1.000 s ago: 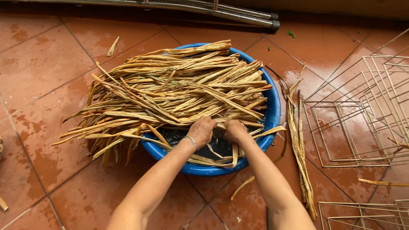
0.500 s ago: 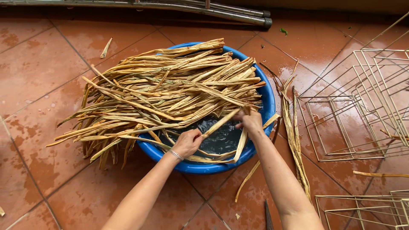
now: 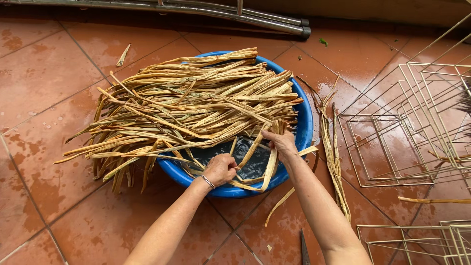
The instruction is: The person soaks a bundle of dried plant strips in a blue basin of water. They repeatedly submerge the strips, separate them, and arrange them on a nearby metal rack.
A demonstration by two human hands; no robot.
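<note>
Right hand (image 3: 283, 144) lifted strip (image 3: 258, 145) further; left hand (image 3: 222, 168) grips lower end.

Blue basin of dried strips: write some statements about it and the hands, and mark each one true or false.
1. The blue basin stands on reddish floor tiles. True.
2. Both hands hold one dried strip over the dark water. True.
3. The left hand is bare at the wrist. False: it wears a thin bracelet.
4. The wire frames lie to the left of the basin. False: they lie to its right.
5. The right hand rests on the floor. False: it is over the basin.
</note>
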